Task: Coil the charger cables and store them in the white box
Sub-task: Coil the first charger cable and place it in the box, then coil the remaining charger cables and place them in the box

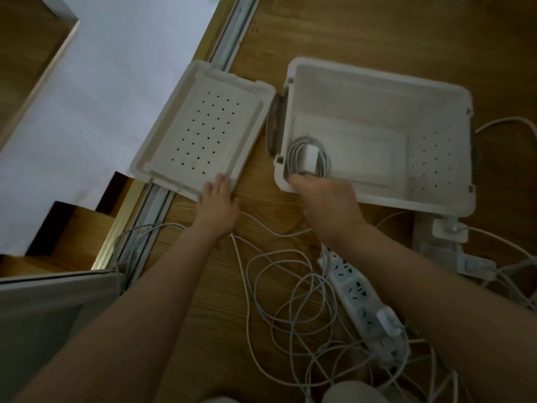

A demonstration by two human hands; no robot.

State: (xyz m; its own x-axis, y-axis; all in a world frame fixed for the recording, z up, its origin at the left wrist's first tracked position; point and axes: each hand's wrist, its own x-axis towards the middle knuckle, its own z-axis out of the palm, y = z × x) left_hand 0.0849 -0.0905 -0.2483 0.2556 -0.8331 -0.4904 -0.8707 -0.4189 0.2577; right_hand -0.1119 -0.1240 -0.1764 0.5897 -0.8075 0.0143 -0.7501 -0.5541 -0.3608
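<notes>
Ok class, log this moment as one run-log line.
right hand: at coiled charger in white box | left hand: resting on lid | loose cables: on floor

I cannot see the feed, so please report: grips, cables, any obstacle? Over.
Status: left grip open, flat on lid; right grip over box rim, fingers hidden. One coil in box. Loose cables, strip on floor.
</notes>
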